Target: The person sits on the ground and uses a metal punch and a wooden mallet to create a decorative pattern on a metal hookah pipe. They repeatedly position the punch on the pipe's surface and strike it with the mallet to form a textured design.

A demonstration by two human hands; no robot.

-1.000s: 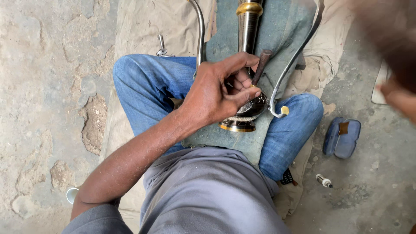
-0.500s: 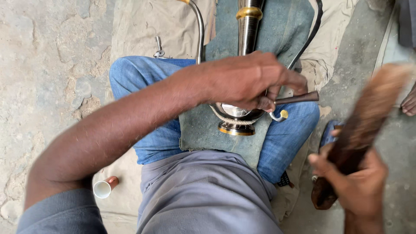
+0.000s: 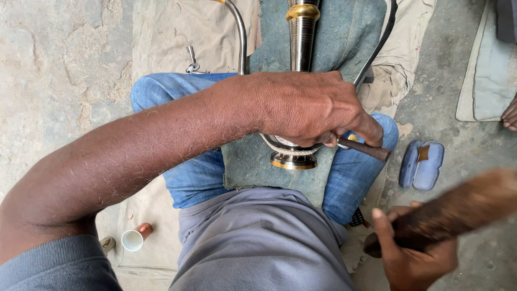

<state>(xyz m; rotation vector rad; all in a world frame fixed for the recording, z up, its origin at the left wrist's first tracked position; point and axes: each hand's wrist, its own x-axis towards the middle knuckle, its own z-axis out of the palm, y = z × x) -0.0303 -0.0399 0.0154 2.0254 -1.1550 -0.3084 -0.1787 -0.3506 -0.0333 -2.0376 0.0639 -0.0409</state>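
Observation:
A shiny metal vessel [image 3: 293, 153] with a brass ring and a long neck [image 3: 301, 32] lies on a grey-green cloth [image 3: 253, 167] across my lap. My left hand [image 3: 307, 108] covers the vessel's wide end and grips a thin dark metal rod [image 3: 366, 150] that sticks out to the right. My right hand [image 3: 414, 250] is at the lower right, closed around a thick brown wooden mallet [image 3: 458, 210], which is blurred and points up to the right, apart from the rod.
A curved metal tube [image 3: 239, 32] runs beside the neck. Keys [image 3: 192, 62] lie on the beige cloth. A small copper-and-white cup [image 3: 134, 237] sits at lower left. A blue case [image 3: 423, 164] rests on the concrete right of my knee. Another person's toes [image 3: 509, 116] show at the right edge.
My left hand has gone from fingering the vessel's end to gripping the rod over it. My right hand has come into view at lower right with the mallet, which keeps swinging.

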